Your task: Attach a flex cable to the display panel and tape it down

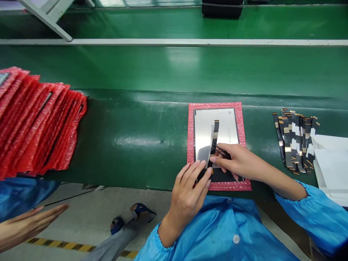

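Note:
A flat panel with a silvery back (225, 121) lies on a red bubble-wrap sheet (191, 108) at the table's front edge. Across the panel runs a narrow black flex strip (216, 128) with gold bands. My right hand (231, 159) is closed on black tweezers (224, 152), whose tips meet the strip near its middle. Over the panel's lower left part lies my left hand (191, 190), fingers stretched out, fingertips at the strip's lower end. Part of the panel's black lower border is hidden under the hands.
Many red bubble-wrap sleeves (40, 127) lean in a row at the left. To the right lie a pile of flex strips (295, 139) and white sheets (333, 166). A metal rail (163, 42) crosses behind. Another person's hand (32, 224) shows at lower left.

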Available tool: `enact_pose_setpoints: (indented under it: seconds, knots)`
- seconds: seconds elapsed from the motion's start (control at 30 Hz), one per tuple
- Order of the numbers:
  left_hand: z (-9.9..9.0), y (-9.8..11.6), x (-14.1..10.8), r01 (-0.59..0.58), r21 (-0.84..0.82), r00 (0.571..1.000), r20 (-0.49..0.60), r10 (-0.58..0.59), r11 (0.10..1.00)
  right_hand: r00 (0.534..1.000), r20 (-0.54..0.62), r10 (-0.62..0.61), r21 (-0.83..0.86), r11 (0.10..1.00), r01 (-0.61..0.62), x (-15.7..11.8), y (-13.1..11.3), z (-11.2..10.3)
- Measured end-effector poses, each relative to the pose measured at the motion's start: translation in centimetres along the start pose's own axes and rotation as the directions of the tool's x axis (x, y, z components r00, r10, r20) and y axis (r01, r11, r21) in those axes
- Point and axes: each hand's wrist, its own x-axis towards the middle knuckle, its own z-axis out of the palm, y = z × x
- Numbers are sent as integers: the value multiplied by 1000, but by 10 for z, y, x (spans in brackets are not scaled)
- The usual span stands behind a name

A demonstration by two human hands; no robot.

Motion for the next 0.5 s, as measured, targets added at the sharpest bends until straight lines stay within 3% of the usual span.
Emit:
enact_pose_setpoints:
  seconds: [0.5]
  knots:
    - [5,-3,-6,-20,-28,998,-55,19,999,1000,-13,-18,-31,999,17,1,0,1]
